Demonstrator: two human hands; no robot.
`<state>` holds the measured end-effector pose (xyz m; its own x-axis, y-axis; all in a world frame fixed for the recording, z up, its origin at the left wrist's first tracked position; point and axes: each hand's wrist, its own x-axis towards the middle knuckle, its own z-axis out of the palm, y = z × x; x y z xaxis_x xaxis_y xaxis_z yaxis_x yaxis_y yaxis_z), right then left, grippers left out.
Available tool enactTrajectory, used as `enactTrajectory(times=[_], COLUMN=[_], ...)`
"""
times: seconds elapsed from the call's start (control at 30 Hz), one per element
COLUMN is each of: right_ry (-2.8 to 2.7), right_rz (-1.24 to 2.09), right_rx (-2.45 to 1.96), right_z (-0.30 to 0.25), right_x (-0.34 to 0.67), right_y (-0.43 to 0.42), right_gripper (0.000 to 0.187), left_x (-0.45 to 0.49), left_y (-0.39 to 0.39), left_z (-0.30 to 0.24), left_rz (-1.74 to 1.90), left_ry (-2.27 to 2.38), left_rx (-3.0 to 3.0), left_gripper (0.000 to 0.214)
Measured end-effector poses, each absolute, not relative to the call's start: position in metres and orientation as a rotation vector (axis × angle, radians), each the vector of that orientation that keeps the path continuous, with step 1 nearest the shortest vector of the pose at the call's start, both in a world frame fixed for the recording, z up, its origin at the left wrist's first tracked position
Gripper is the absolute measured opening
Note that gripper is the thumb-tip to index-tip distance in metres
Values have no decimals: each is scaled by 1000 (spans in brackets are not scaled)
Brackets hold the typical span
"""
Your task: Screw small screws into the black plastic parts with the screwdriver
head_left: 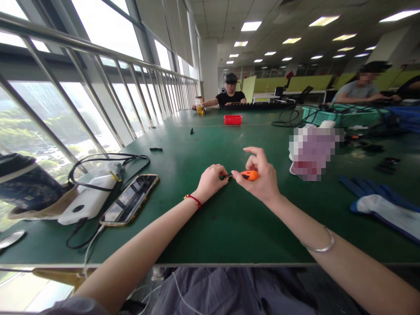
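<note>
Over the middle of the green table, my right hand (262,179) grips a screwdriver by its orange and black handle (250,175), with the index finger lifted and bent. Its thin shaft points left toward my left hand (211,180). The fingers of that hand are closed in a pinch around a small dark piece (224,177), mostly hidden by them. The screwdriver's tip meets or nearly meets this piece; I cannot tell which. A red string bracelet is on my left wrist, a metal bangle on my right forearm.
To the left lie a phone (130,200) on a cable, a white power bank (85,202) and a dark cup (28,186). Blue-white gloves (387,209) lie right. Farther back are a red basket (232,120), a green basket (341,116) and black bits (156,149). Two people sit beyond.
</note>
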<state>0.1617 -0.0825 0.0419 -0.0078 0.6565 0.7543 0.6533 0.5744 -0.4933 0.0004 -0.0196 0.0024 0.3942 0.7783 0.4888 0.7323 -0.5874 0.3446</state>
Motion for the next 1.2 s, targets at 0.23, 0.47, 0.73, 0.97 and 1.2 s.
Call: enactTrajectory(times=[0.23, 0.47, 0.73, 0.97, 1.2], right_ry=[-1751, -1733, -1643, -1651, -1663], right_rz=[19, 82, 62, 80, 100], right_rx=[-1045, -1132, -1091, -1079, -1063], right_z=[43, 42, 44, 41, 40], right_x=[162, 163, 171, 171, 171], right_y=[-84, -83, -81, -79, -77], right_gripper=[28, 12, 19, 18, 18], left_x=[1, 0, -2, -4, -4], left_y=[-21, -20, -16, -14, -13], left_z=[4, 4, 3, 1, 1], left_rz=[939, 944, 981, 1000, 1006], left_ry=[1385, 1371, 1311, 1302, 1286], left_rx=[2545, 2549, 2395, 2293, 2277], left_gripper=[3, 3, 2, 3, 4])
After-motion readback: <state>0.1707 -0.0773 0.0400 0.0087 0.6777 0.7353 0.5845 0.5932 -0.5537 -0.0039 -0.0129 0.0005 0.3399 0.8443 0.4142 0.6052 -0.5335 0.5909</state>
